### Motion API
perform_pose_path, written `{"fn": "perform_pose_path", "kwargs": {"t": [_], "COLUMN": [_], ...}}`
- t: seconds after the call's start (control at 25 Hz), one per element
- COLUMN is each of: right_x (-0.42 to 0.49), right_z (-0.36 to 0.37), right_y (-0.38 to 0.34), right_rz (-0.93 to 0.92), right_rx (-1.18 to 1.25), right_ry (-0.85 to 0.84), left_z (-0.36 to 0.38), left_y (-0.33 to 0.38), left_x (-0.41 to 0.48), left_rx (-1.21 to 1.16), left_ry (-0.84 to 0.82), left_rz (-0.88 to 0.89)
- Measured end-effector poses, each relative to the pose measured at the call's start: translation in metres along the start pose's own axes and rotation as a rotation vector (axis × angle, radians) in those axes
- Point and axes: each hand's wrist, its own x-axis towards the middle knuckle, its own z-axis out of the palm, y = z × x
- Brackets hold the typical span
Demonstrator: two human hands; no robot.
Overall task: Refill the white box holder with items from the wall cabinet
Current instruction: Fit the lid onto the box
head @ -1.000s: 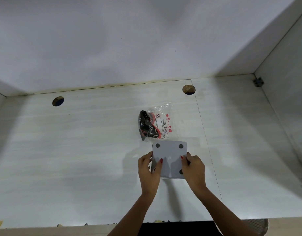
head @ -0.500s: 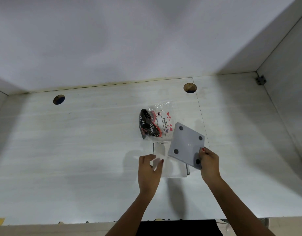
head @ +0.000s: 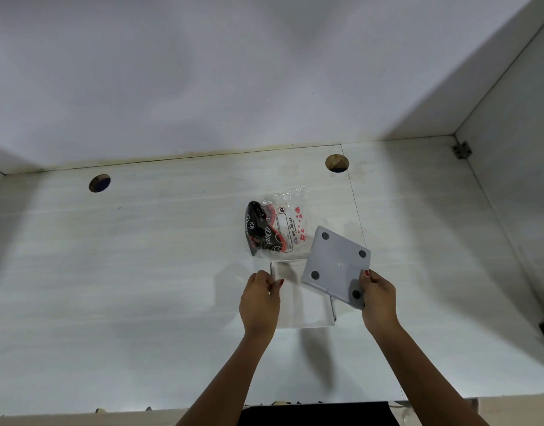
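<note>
The white box holder (head: 301, 299) rests open on the white counter (head: 126, 272). My left hand (head: 260, 301) grips its left wall. My right hand (head: 376, 301) holds the holder's grey square base plate (head: 336, 264), which has four dark round feet, tilted and lifted off to the right of the holder. A clear plastic packet (head: 275, 230) with black and red contents lies flat just behind the holder. What is inside the holder cannot be seen.
Two round cable holes, one at the left (head: 99, 183) and one at the right (head: 337, 163), sit near the back wall. A side panel with a small hinge (head: 462, 150) closes off the right. The counter's front edge (head: 111, 410) runs along the bottom.
My right hand lifted the grey plate off the holder and swung it up to the right, where it now stays. My left hand stayed on the holder's left wall.
</note>
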Motion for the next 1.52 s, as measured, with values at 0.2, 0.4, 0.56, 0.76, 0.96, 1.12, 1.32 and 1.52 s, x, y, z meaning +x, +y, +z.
{"fn": "perform_pose_path", "kwargs": {"t": [0.2,0.4,0.56,0.76,0.96,1.12,1.32,1.52], "right_x": [0.001,-0.004,-0.008,-0.017,-0.021,-0.023,-0.021,-0.024], "right_z": [-0.001,0.000,0.000,-0.002,-0.001,0.001,0.010,0.024], "right_y": [0.000,-0.001,-0.001,0.004,0.008,0.009,0.012,0.021], "right_rz": [0.007,-0.012,-0.034,-0.144,-0.155,-0.184,-0.203,-0.227], "right_rx": [0.049,0.040,0.000,-0.099,-0.127,-0.186,-0.305,-0.410], "right_ry": [-0.024,-0.053,-0.067,-0.144,-0.165,-0.200,-0.195,-0.170], "left_z": [0.003,0.003,0.011,0.020,0.028,0.035,0.033,0.018], "left_y": [0.005,-0.003,-0.006,-0.009,-0.007,-0.006,-0.008,-0.012], "left_x": [-0.003,0.001,0.008,0.008,0.006,0.003,0.005,0.005], "left_rx": [-0.446,-0.481,-0.390,-0.412,-0.448,-0.473,-0.575,-0.812], "left_ry": [0.043,0.031,0.055,0.089,0.135,0.168,0.090,-0.052], "left_rz": [-0.167,-0.182,-0.146,-0.229,-0.247,-0.241,-0.426,-0.609]}}
